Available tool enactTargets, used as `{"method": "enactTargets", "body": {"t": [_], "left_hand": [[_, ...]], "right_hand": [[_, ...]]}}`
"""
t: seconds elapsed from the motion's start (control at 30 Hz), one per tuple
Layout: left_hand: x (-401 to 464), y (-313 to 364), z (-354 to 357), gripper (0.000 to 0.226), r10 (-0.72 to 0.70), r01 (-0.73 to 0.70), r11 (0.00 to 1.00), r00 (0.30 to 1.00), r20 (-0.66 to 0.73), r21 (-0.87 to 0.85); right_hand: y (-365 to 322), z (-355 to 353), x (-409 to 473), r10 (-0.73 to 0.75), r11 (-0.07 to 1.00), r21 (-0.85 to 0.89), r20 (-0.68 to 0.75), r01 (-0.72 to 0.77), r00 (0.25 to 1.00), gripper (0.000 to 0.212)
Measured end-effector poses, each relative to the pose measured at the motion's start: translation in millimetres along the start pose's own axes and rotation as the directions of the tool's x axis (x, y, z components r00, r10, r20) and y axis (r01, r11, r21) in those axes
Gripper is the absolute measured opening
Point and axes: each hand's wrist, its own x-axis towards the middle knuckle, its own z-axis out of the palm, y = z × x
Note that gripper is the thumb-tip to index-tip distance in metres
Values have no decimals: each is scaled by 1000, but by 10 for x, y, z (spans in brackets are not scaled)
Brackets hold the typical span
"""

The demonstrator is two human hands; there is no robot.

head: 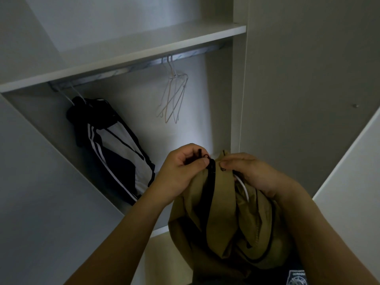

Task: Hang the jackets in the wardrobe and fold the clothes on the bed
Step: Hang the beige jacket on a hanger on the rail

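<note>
Before the wardrobe (238, 83), both hands' fingers pinch the tan jacket (222, 212); its white hanger (243, 188) mostly buried.

A white shelf (164, 38) ran across near the top, and just under its front edge hung a grey metal rail (133, 67). Toward the right end of that rail a small bunch of bare wire hangers (174, 95) dangled close together, thin and pale, carrying nothing. To the right stood a tall plain panel (308, 79) with one small round stud (355, 105) set in it. A pale door (359, 171) angled in at the lower right. At the very bottom edge showed a bit of dark cloth with a white emblem (296, 277), its lettering too small to read.
</note>
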Motion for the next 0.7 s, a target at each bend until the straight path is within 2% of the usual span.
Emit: {"method": "enactTargets", "body": {"t": [0.13,0.27,0.47,0.53,0.6,0.67,0.7], "left_hand": [[-10,8,-19,20,-29,30,999,999,17,-15],[-11,46,-30,21,34,-36,999,998,51,34],[-47,127,-90,26,127,-126,987,992,4,101],[-74,108,-72,34,118,-121,975,993,23,187],[-101,68,-34,43,101,-79,939,994,-48,336],[-109,34,-27,43,210,-110,849,968,-137,517],[-102,12,-37,39,281,-149,787,951,-132,599]], "right_hand": [[-25,36,-13,-55,998,-36,26,56,998,47],[-40,60,-11,-135,979,-153,4,134,991,35],[-54,21,37,-197,967,-164,3,194,980,40],[-55,-14,67,-177,971,-162,2,175,984,36],[-61,-32,86,-174,971,-169,7,172,985,34],[-68,-33,97,-167,972,-168,9,166,986,33],[-72,-31,104,-165,974,-157,7,164,986,32]]}}
